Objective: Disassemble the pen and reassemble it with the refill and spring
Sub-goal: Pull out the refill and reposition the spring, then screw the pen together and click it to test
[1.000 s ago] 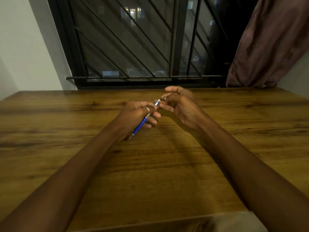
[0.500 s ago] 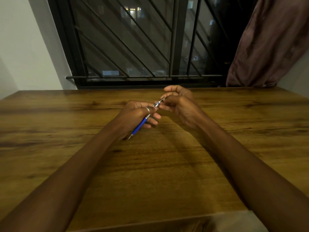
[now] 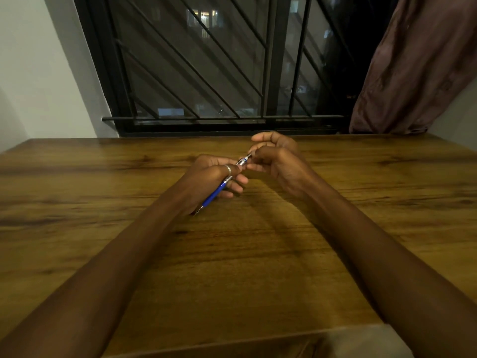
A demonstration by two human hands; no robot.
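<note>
A wooden worktop [image 3: 232, 254] is filling most of the view, running up to a barred window [image 3: 206, 60] with a brown curtain [image 3: 413, 73] hanging at its right. Both bare forearms are reaching across the wood. The left hand [image 3: 209, 179] is curling round the blue barrel of the pen [image 3: 214, 193], its grip clamped on it. The right hand [image 3: 278, 161] is pinching the silver far end, its grip closed there. The pen is slanting from near-left to far-right between the hands, above the worktop's far middle. A ring [image 3: 228, 168] is sitting on a left finger.
</note>
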